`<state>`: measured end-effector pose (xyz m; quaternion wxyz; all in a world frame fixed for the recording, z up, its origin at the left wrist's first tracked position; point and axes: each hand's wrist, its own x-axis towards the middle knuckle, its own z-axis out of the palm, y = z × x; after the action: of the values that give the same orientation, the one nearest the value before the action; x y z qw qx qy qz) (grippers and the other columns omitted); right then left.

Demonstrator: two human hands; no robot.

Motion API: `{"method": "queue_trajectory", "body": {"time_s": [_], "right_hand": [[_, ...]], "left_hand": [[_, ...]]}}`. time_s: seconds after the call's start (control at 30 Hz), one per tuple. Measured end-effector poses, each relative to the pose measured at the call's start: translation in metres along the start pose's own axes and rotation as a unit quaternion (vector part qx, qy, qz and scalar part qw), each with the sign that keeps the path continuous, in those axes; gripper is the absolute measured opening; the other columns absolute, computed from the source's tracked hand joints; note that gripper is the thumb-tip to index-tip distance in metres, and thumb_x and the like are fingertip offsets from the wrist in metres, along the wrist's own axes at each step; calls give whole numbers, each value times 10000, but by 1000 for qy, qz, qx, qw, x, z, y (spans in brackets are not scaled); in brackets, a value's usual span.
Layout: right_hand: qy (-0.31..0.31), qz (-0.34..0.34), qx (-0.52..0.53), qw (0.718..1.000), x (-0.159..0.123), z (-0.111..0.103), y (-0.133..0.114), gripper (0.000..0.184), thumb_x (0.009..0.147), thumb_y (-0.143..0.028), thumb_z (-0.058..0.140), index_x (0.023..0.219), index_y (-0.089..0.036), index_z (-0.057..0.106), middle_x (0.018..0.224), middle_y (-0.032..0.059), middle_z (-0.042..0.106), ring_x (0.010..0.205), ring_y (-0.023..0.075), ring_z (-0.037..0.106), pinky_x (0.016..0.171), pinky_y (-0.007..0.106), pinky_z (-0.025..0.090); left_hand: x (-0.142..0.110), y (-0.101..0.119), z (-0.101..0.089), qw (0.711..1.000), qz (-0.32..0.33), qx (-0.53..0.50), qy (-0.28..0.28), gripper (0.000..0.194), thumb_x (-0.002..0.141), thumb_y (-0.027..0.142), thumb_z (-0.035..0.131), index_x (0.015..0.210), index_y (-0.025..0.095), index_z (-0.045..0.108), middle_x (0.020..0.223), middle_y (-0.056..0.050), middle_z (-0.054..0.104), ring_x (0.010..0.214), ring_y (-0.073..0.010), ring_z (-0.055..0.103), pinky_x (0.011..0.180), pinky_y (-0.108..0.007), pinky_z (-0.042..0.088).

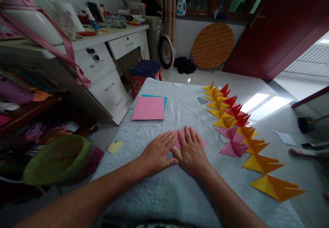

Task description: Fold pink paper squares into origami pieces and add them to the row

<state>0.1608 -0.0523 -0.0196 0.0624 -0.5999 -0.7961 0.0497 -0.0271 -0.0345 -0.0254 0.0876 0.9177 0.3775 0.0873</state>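
Note:
A pink sheet of paper [202, 141] lies on the grey quilted table cover [159, 193], mostly hidden under my hands. My left hand [156, 154] lies flat with its fingers stretched out, the fingertips on the paper's left edge. My right hand [191, 151] presses flat on the middle of the paper, fingers together and straight. Neither hand grips anything.
A stack of pink and blue paper [149, 108] lies further back on the left. Along the right side runs a row of several folded paper shapes [232, 118] in yellow, red, pink and orange. A green bin [55, 159] and a white desk [102, 67] stand to the left.

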Motion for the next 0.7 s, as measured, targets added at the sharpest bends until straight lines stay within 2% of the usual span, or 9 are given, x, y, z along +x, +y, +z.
{"method": "queue_trajectory", "body": {"time_s": [0.17, 0.33, 0.5, 0.7], "right_hand": [[-9, 24, -6, 1000, 3, -5, 1, 766, 959, -634, 350, 1507, -101, 398, 1601, 217, 260, 1491, 372, 209, 1178, 509, 199], [-11, 58, -23, 998, 5, -4, 13, 792, 962, -620, 340, 1506, -45, 372, 1601, 221, 256, 1484, 376, 226, 1184, 525, 164], [1, 85, -28, 996, 4, 0, 26, 823, 963, -623, 318, 1495, 3, 361, 1588, 236, 282, 1479, 380, 232, 1178, 523, 159], [29, 133, -26, 990, 3, -3, 40, 724, 980, -534, 353, 1448, 15, 423, 1561, 252, 336, 1474, 397, 225, 1163, 540, 170]], "left_hand": [[-4, 3, 3, 998, -40, 51, 13, 873, 898, 734, 396, 1476, 80, 397, 1537, -183, 417, 1438, -289, 372, 1181, -410, 289], [-9, 3, 3, 993, -72, 85, 28, 794, 919, 647, 458, 1456, 64, 422, 1537, -208, 405, 1431, -311, 377, 1153, -444, 334], [-14, 4, 1, 987, -109, 111, 35, 808, 884, 645, 515, 1427, 51, 452, 1519, -235, 420, 1415, -341, 398, 1144, -469, 348], [-19, 3, -4, 982, -151, 113, 30, 809, 867, 624, 537, 1422, 45, 436, 1510, -256, 420, 1420, -360, 388, 1151, -484, 333]]}}
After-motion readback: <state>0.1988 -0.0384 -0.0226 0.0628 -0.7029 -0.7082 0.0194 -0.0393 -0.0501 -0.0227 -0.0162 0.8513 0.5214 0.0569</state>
